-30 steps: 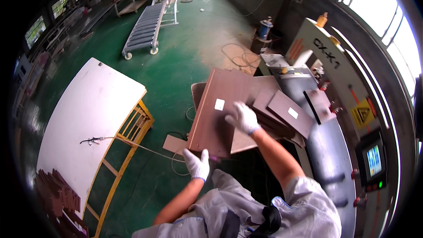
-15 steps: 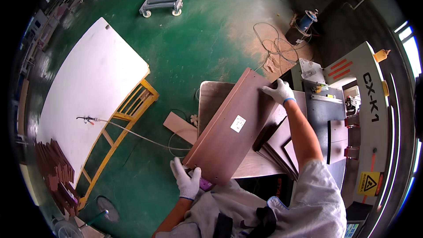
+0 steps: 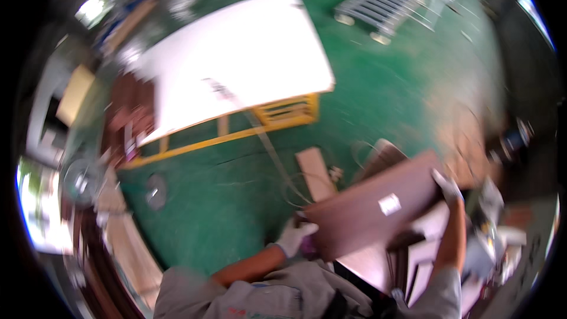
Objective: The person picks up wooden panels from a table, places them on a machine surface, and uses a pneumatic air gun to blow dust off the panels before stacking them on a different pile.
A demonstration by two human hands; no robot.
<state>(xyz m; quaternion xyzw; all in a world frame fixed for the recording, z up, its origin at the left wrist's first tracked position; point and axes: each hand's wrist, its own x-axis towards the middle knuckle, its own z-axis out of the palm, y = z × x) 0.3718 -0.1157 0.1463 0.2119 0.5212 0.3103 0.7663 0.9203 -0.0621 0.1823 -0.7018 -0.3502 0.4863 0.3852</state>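
Note:
A long brown wooden panel (image 3: pixel 354 215) with a white label (image 3: pixel 389 204) is held up between my two gloved hands, tilted in front of me. At its near left corner my left hand (image 3: pixel 295 235) is closed round the edge. My right hand (image 3: pixel 447 184) grips the far right end, thumb and fingers partly blurred. Something purple shows under the corner by my left hand, too blurred to name. Below the panel, more brown boards (image 3: pixel 422 254) lie on a worktop at the right.
A white-topped table (image 3: pixel 236 53) on a yellow frame (image 3: pixel 224 137) stands ahead left, with an air blow gun (image 3: pixel 220 88) and hose on it. Stacked brown strips (image 3: pixel 130 103) lie at its left end. A roller conveyor (image 3: pixel 381 3) stands far right. A loose board (image 3: pixel 316 172) lies before me.
The view has swung left, so the white-topped table now sits ahead. The panel has turned with me, lying more crosswise, and both hands keep hold of it.

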